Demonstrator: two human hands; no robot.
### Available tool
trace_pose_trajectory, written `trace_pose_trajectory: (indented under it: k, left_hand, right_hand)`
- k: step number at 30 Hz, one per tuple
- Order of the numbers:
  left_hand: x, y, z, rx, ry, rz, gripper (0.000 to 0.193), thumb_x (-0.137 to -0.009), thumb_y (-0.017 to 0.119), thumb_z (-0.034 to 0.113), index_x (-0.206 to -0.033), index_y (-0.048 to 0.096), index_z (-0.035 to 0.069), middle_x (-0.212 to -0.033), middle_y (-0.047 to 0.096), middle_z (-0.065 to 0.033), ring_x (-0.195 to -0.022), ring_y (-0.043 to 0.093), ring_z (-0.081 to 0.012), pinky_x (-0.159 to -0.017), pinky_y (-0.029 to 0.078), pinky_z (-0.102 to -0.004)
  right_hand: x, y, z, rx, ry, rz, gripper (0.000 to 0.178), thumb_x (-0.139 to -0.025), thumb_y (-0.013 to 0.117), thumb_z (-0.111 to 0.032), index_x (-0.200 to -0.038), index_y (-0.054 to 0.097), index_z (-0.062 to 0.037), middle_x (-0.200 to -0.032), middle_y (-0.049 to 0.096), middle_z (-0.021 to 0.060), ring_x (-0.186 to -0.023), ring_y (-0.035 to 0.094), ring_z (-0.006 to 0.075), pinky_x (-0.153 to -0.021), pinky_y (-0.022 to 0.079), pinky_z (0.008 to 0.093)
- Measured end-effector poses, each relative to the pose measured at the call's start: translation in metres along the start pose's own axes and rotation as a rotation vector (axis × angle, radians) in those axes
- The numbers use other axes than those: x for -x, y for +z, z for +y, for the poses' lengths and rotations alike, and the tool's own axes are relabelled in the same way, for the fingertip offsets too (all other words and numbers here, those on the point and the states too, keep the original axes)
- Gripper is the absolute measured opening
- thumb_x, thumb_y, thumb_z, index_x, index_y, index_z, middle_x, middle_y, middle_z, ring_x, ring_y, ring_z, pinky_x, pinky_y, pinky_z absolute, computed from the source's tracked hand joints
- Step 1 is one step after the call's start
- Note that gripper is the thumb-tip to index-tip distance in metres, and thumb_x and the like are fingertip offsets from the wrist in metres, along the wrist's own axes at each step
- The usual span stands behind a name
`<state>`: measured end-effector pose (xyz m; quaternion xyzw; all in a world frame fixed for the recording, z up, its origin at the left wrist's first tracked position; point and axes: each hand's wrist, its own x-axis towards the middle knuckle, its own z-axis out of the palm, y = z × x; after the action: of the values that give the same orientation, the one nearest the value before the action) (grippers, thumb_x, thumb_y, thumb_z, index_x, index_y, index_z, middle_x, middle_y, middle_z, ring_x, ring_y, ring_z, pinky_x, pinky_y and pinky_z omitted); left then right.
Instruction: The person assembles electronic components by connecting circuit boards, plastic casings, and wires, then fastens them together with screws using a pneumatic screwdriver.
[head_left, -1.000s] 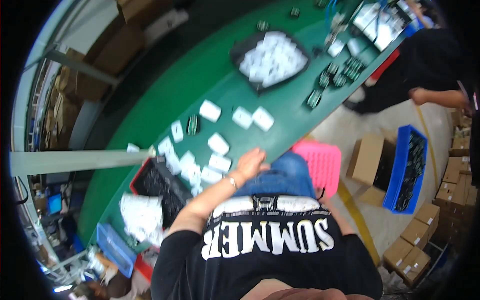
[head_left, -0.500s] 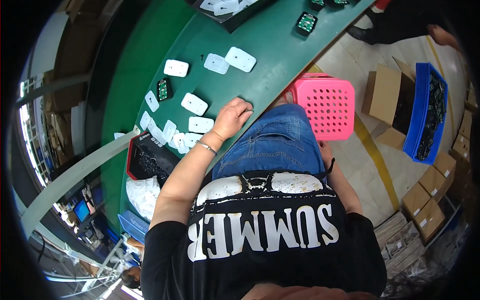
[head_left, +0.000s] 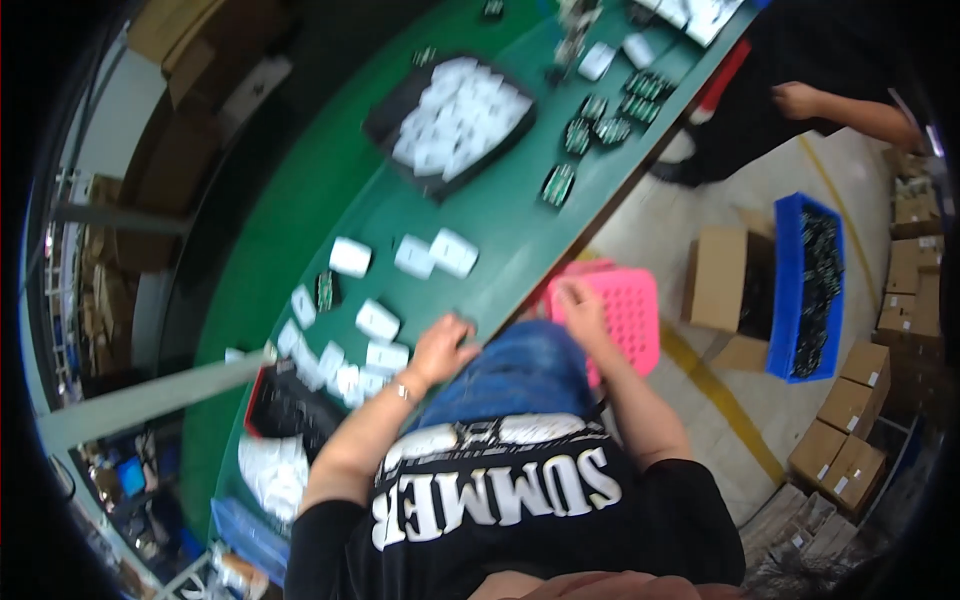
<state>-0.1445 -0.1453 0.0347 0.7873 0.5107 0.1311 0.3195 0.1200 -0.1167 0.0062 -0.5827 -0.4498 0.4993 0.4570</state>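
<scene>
My left hand rests at the near edge of the green table, fingers loosely bent and thumb apart, with nothing visible in it. Close by lie white plastic covers, one of them a rounded rectangle just left of my hand, another beyond it. Further along are two more covers, side by side. A black housing with a green circuit board sits among the covers. My right hand hangs over the pink stool; motion blur smears its fingers.
A black tray heaped with white covers stands further along the table, near several circuit-board housings. A black box and a white bag are at the left. Right: a person, a cardboard box, a blue bin.
My right hand has risen from beside my hip to above the pink stool. My left hand stays at the table edge. The view has shifted, showing more of the far table.
</scene>
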Motion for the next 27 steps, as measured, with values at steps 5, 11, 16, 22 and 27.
trace_pose_trajectory:
  k: [5,11,16,22,27]
  left_hand:
    - [0.011,-0.005,0.008,0.002,-0.082,-0.032,0.028,-0.063,0.074,0.026,-0.081,0.057,0.013,-0.081,0.049,-0.0084,-0.077,0.054,-0.0281,-0.063,0.046,-0.0369]
    - [0.002,-0.015,0.008,-0.028,-0.071,-0.08,0.025,-0.063,0.074,0.027,-0.077,0.058,0.015,-0.077,0.05,-0.0064,-0.074,0.057,-0.0267,-0.062,0.047,-0.0363]
    - [-0.003,-0.012,-0.003,0.003,-0.093,-0.122,0.024,-0.065,0.072,0.026,-0.079,0.056,0.014,-0.079,0.05,-0.0067,-0.075,0.057,-0.0265,-0.063,0.047,-0.0372]
    - [-0.006,-0.017,0.0,0.117,-0.095,-0.117,0.025,-0.067,0.07,0.022,-0.083,0.054,0.011,-0.082,0.05,-0.0075,-0.08,0.055,-0.0278,-0.066,0.046,-0.0379]
    - [0.0,-0.016,-0.003,0.149,-0.145,-0.135,0.02,-0.07,0.068,0.019,-0.085,0.057,0.011,-0.084,0.052,-0.0071,-0.084,0.055,-0.0274,-0.069,0.046,-0.0366]
  right_hand:
    - [-0.027,0.019,-0.013,0.014,0.103,-0.12,0.017,-0.081,0.059,-0.012,-0.094,0.059,-0.0009,-0.087,0.06,0.0114,-0.084,0.06,0.017,-0.075,0.047,0.0279]
    - [-0.258,-0.147,-0.205,0.479,-0.452,0.411,0.068,-0.073,0.055,-0.013,-0.134,0.028,-0.003,-0.066,0.056,0.0111,-0.057,0.054,0.0199,-0.055,0.046,0.0338]
    - [-0.344,-0.174,-0.289,0.826,-0.288,0.503,0.06,-0.069,0.059,-0.024,-0.123,0.046,-0.0024,-0.1,0.061,0.0224,-0.092,0.061,0.0297,-0.078,0.048,0.0356]
    - [-0.254,-0.13,-0.169,0.144,-0.457,0.556,0.024,-0.087,0.056,-0.021,-0.1,0.055,-0.0013,-0.086,0.058,0.0035,-0.072,0.053,0.0091,-0.063,0.045,0.0221]
    - [-0.123,-0.036,-0.028,0.354,-0.347,0.269,0.012,-0.088,0.055,-0.017,-0.08,0.051,-0.0084,-0.061,0.044,-0.0043,-0.052,0.038,0.0026,-0.045,0.032,0.0185]
